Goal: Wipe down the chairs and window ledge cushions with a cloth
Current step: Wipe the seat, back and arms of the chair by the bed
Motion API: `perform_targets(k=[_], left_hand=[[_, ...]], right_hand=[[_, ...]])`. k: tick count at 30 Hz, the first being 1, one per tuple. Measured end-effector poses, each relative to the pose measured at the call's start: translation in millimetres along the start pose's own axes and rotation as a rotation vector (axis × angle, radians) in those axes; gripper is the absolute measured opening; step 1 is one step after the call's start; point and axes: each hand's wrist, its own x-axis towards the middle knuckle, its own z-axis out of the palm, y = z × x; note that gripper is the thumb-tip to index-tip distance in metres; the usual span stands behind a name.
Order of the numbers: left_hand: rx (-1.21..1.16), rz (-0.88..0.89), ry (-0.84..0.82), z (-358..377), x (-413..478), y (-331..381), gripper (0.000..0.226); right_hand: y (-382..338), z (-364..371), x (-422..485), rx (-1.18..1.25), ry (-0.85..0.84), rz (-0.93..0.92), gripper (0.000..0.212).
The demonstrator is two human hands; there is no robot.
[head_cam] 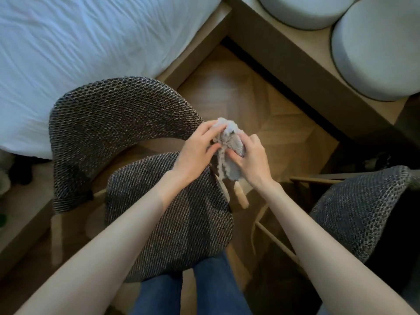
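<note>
1. Herringbone wood floor [250, 103] fills the middle of your view, with a bed in white sheets [86, 42] at upper left and a low wooden window ledge [295, 57] running along the upper right.

2. You've got the cloth [230, 151] bunched up between both hands, held in the air just past the front corner of the near chair's seat [168, 214]. It's a pale, fluffy wad, not touching any surface right now.

3. Your left hand [195, 153] has its fingers [216, 129] curled onto the top and side of the cloth, and your right hand [252, 158] is clamped on the other side. Looks to me like you're refolding or regripping it, not wiping.

4. Progress-wise, honestly can't tell what's been wiped. The near chair's curved backrest [109, 123] and seat show no damp streaks or marks either way, since that dark woven fabric hides everything.

5. Second chair [363, 210] sits off to your right, well apart from the cloth, so that one's probably still on the list.

6. Two round pale cushions [377, 55] sit on the ledge, also well away from your hands. My guess is those are still to do too.

7. So I'd call it early-to-mid: cloth in hand, nothing being wiped this second.
</note>
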Motion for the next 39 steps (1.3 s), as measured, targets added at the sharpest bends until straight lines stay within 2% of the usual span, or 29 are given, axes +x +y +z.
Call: perform_targets(k=[6, 10, 12, 17, 21, 25, 29, 32, 34, 39], left_hand=[[0.145, -0.081, 0.344, -103, -1, -4, 0.06], [0.218, -0.172, 0.495, -160, -17, -35, 0.059], [0.231, -0.215, 0.54, -182, -23, -55, 0.057], [0.213, -0.338, 0.524, -211, -40, -104, 0.057], [0.198, -0.389, 0.535, -216, -61, -131, 0.057], [0.181, -0.442, 0.617, -223, -81, -151, 0.05], [0.156, -0.529, 0.568, -228, -108, -172, 0.036], [0.178, -0.555, 0.564, -225, -133, -185, 0.025], [0.2, -0.592, 0.563, -221, -149, -194, 0.025], [0.226, -0.709, 0.471, -205, -198, -215, 0.026]], right_hand=[[-110, 11, 60, -0.067, 0.078, -0.339, 0.048], [-185, 51, 91, -0.174, 0.003, -0.543, 0.048], [-210, 76, 101, -0.229, -0.054, -0.584, 0.049], [-242, 132, 107, -0.274, -0.165, -0.603, 0.049], [-259, 163, 102, -0.291, -0.094, -0.65, 0.043], [-278, 191, 93, -0.398, -0.139, -0.743, 0.038], [-286, 215, 78, -0.479, -0.172, -0.82, 0.037], [-284, 233, 63, -0.476, -0.223, -0.814, 0.038], [-278, 249, 50, -0.447, -0.273, -0.795, 0.038], [-255, 296, 17, -0.351, -0.522, -0.662, 0.046]])
